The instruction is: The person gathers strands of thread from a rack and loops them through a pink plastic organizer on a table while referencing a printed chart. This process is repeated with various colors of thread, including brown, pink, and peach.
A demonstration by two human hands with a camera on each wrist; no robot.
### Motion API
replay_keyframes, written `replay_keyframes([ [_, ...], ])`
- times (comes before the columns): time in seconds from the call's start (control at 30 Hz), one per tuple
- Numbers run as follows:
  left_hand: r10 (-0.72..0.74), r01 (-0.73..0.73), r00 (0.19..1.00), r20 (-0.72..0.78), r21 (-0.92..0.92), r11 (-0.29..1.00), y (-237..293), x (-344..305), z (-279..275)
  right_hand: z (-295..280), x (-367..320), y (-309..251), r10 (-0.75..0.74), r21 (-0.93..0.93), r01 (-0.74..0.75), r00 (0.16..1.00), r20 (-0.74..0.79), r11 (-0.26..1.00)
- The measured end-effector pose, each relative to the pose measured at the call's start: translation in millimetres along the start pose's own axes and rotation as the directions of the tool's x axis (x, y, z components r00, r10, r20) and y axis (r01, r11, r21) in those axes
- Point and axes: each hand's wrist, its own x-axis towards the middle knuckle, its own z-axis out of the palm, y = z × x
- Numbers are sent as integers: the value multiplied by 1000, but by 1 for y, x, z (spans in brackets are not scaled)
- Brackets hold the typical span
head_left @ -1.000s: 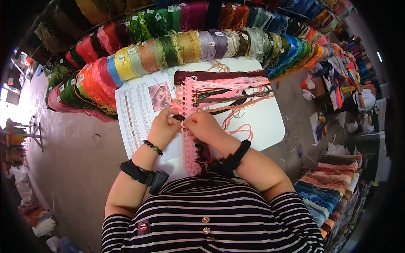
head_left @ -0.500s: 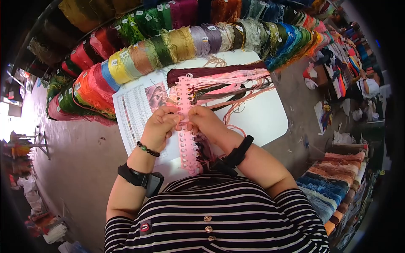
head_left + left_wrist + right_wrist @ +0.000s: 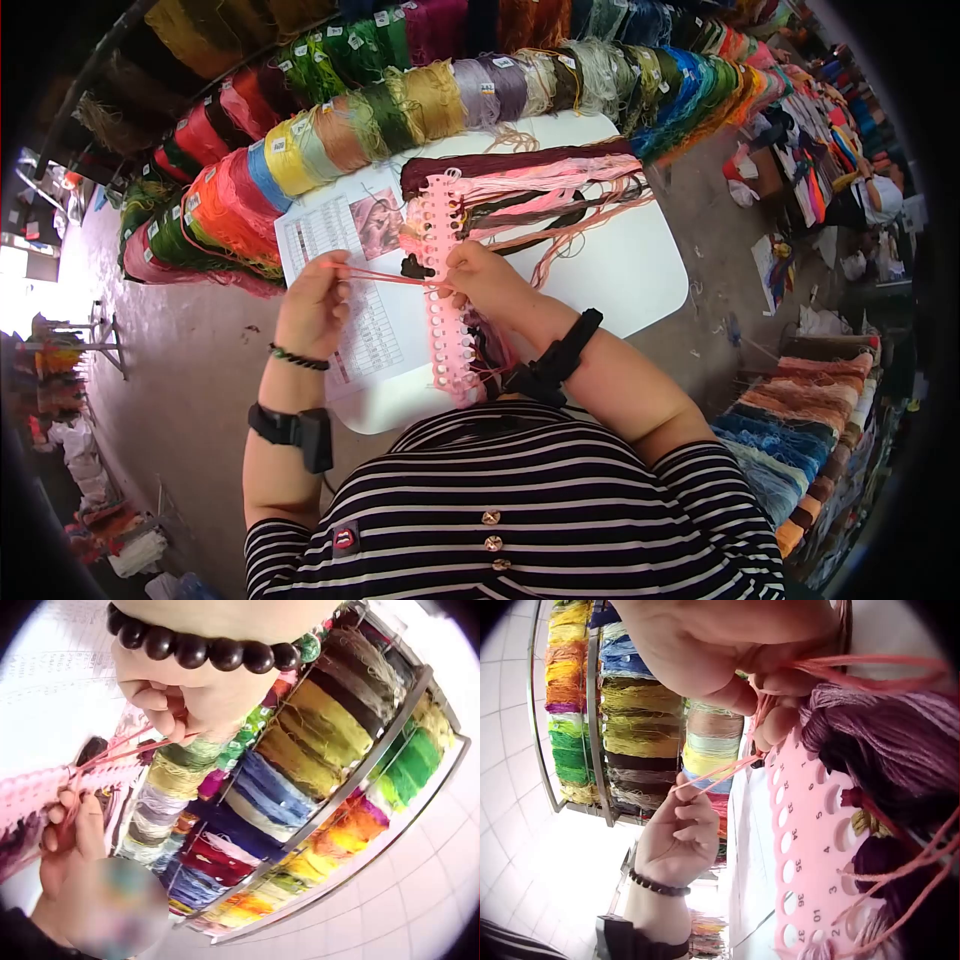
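My left hand (image 3: 312, 312) is raised left of the pink numbered thread card (image 3: 449, 350) and pinches coral-pink embroidery thread (image 3: 385, 275). The doubled strands stretch taut to the card's edge. There my right hand (image 3: 487, 283) holds the same thread between curled fingers, right over the card. In the right wrist view a loop of it (image 3: 877, 671) trails out behind that hand. Purple thread bundles (image 3: 892, 724) hang from the card's holes. Dark maroon, pink and brown skeins (image 3: 545, 180) spread from its upper part across the white board (image 3: 635, 275).
A printed chart sheet (image 3: 295, 235) with a small picture (image 3: 377, 222) lies under the card's left side. Racks of colourful tagged skeins (image 3: 430, 100) curve along the far side. More skeins (image 3: 790, 430) are piled at lower right. Another person (image 3: 882, 198) is at far right.
My left hand has moved from the card out to the left, drawing the coral-pink thread into a taut line. My right hand stays at the card's edge.
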Motion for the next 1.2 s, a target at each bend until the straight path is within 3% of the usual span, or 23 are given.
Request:
replay_keyframes([
  [0.03, 18, -16, 1000, 22, -109, 994, 7, -4, -13, 0, -1, -1, -7, -14, 7, 1000, -11, 1000],
  [0.1, 217, -192, 970, 108, -203, 960, 27, -10, -51, 2, -2, -3, -22, -44, 21, 999, -29, 999],
  [0.17, 318, -228, 933, 169, -406, 885, 61, -17, -91, 3, -5, -8, -8, -54, 6, 999, -32, 999],
  [0.2, 390, -321, 921, -21, -610, 724, 73, -15, -122, 3, -7, -10, -2, -59, 0, 999, -34, 998],
  [0.23, 531, -475, 847, -12, -463, 748, 85, -15, -155, 3, -8, -9, -8, -32, 7, 1000, -25, 999],
  [0.27, 494, -558, 826, -272, -268, 785, 88, -20, -169, 3, -9, -7, -14, -4, 14, 1000, -16, 1000],
  [0.3, 468, -573, 720, -512, -59, 817, 88, -27, -177, 2, -11, -6, -22, 24, 23, 1000, -8, 999],
  [0.4, 422, -320, 736, -530, 278, 906, 45, -67, -169, -1, -40, -5, -312, -413, 257, 948, -69, 874],
  [0.43, 384, -193, 798, -464, 406, 893, 25, -81, -157, 0, -52, -8, -400, -543, 297, 913, -79, 785],
  [0.5, 219, -9, 880, -421, 446, 895, -17, -94, -141, 4, -74, -17, -568, -764, 333, 822, -53, 553],
  [0.53, 159, 46, 904, -397, 458, 888, -38, -98, -128, 6, -80, -18, -553, -783, 320, 833, -36, 533],
  [0.63, 166, -44, 947, -274, 402, 915, -80, -102, -101, 5, -78, 4, -680, -863, 364, 732, 32, 351],
  [0.77, 250, -201, 955, -160, 269, 942, -95, -101, -82, -3, -74, 13, -669, -855, 380, 741, 52, 354],
  [1.2, 271, -220, 940, -208, 237, 946, -101, -113, -81, -6, -72, 21, -675, -827, 428, 733, 81, 365],
])
